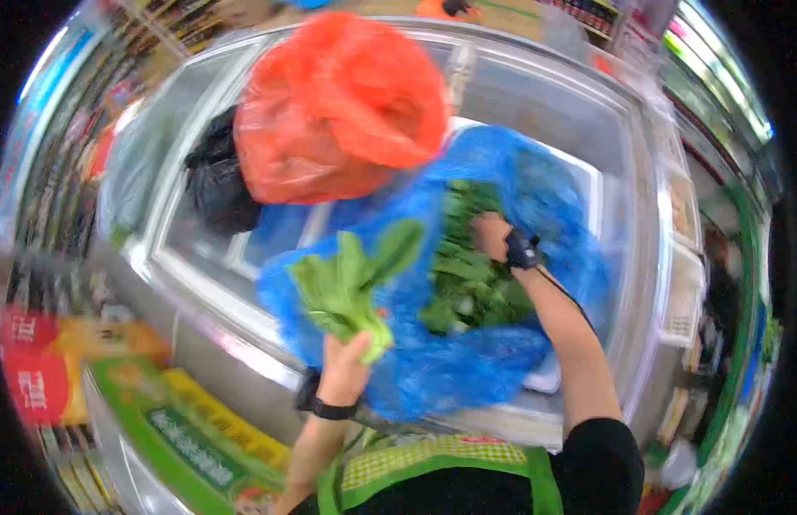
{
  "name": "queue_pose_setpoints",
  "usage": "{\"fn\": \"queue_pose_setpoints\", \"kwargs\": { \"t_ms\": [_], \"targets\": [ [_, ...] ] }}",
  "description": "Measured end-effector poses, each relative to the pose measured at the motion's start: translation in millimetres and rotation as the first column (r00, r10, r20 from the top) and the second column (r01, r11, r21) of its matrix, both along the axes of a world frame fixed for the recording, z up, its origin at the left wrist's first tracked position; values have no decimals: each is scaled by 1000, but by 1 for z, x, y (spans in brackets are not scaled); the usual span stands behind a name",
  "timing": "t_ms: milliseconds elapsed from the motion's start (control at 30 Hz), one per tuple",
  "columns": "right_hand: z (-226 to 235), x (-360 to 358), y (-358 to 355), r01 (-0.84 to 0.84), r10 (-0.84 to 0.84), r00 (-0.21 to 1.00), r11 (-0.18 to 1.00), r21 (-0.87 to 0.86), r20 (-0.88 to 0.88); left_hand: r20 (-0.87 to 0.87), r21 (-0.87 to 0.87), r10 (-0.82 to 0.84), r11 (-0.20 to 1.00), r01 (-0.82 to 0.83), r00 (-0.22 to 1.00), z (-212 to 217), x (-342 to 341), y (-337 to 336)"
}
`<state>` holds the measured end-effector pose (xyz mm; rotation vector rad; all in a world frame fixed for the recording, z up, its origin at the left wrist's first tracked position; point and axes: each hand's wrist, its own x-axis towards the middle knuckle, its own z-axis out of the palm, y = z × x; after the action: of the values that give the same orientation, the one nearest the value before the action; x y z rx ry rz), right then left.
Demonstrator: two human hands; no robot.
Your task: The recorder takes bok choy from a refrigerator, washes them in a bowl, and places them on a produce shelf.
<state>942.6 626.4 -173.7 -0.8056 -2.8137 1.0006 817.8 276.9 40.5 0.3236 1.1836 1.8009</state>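
My left hand [345, 367] grips a bunch of leafy greens [351, 283] by its pale stem end and holds it up in front of a big blue plastic bag [467, 360]. The bag lies open on a glass-topped chest freezer [578, 112] and holds more leafy greens [467, 275]. My right hand [493, 236] reaches down into the bag among those greens; its fingers are buried in the leaves. A dark band sits on each wrist.
An orange-red plastic bag [342, 107] and a black plastic bag [218, 184] sit on the freezer lid behind the blue one. Colourful boxes [158, 403] stand at lower left. Store shelves [716, 94] run along the right.
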Motion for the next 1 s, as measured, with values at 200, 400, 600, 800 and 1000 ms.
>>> {"fn": "queue_pose_setpoints", "kwargs": {
  "t_ms": [200, 400, 600, 800, 1000],
  "targets": [
    [8, -83, 53, -62, -187, 882, 864, 500, 433, -149, -213, 64, 972, -95, 987, 43, -5, -30],
    [23, -94, 57, -28, -226, 880, 854, 520, 418, -77, -241, 402, 880, -409, 912, 30, -30, -59],
    [22, -108, 50, -29, -223, 884, 851, 524, 411, -96, -255, 451, 851, -460, 887, 12, -40, -67],
    [26, -123, 46, -45, -199, 892, 855, 517, 406, -71, -184, 473, 859, -478, 878, 12, -40, -62],
    [30, -131, 37, -73, -173, 896, 852, 519, 410, -147, -103, 528, 833, -544, 836, 22, -52, -57]
  ]
}}
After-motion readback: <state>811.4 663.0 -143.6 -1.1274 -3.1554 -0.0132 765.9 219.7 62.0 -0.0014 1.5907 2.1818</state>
